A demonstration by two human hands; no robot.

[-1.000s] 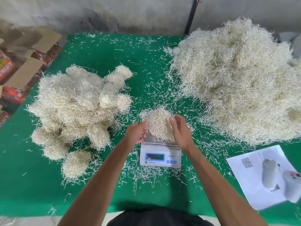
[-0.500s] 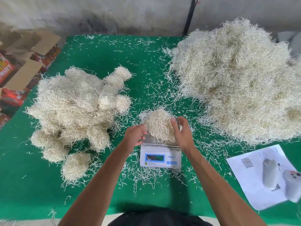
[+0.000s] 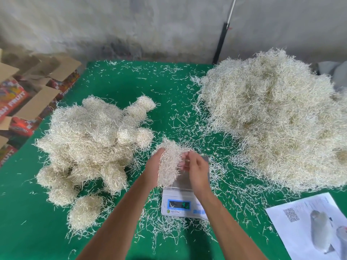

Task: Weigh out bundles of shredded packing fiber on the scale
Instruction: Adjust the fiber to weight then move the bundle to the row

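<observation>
- Hands meet above the scale (image 3: 183, 200), a fiber bundle (image 3: 169, 164) between them, lifted off the steel pan.
- Left hand (image 3: 155, 166) cups the bundle from the left, fingers curled round it.
- Right hand (image 3: 197, 169) pinches the bundle's right edge with its fingertips (image 3: 185, 159).
- Scale sits on the green table (image 3: 28, 231), its display lit but unreadable.
- Rolled bundles (image 3: 90, 143) are heaped to the left; a big loose pile (image 3: 277, 117) lies to the right.
- Stray shreds lie scattered around the scale.
- Printed sheet (image 3: 309, 222) lies at the near right; cardboard boxes (image 3: 28, 94) stand beyond the table's left edge.
</observation>
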